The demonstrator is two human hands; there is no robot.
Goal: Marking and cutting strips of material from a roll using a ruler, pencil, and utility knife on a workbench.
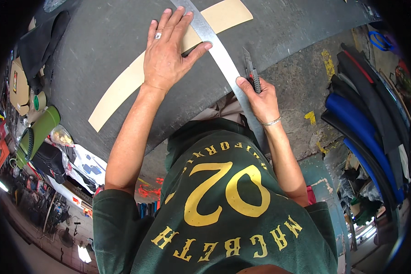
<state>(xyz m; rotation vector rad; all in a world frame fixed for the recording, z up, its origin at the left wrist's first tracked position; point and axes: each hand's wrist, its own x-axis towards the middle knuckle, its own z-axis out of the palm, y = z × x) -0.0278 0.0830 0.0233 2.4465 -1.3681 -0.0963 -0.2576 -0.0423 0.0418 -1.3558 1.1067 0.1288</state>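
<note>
A long beige strip (118, 93) lies slantwise over the dark work table. Across it runs a long metal ruler (223, 59), its near end reaching past the table edge toward my shirt. My left hand (165, 61) rests flat on the strip with fingers stretched out; its thumb tip and fingertips touch the ruler's left edge. In my right hand (262, 100) is a utility knife (251, 71), blade out and pointing away from me. The right thumb lies on the ruler near the table edge. The right fingers are partly hidden beneath.
The dark table top (91, 50) ends just before my body. Blue and black rolls (360, 121) stand at the right. At the left are a green roll (41, 130), a cardboard box (19, 86) and black sheet material (43, 45).
</note>
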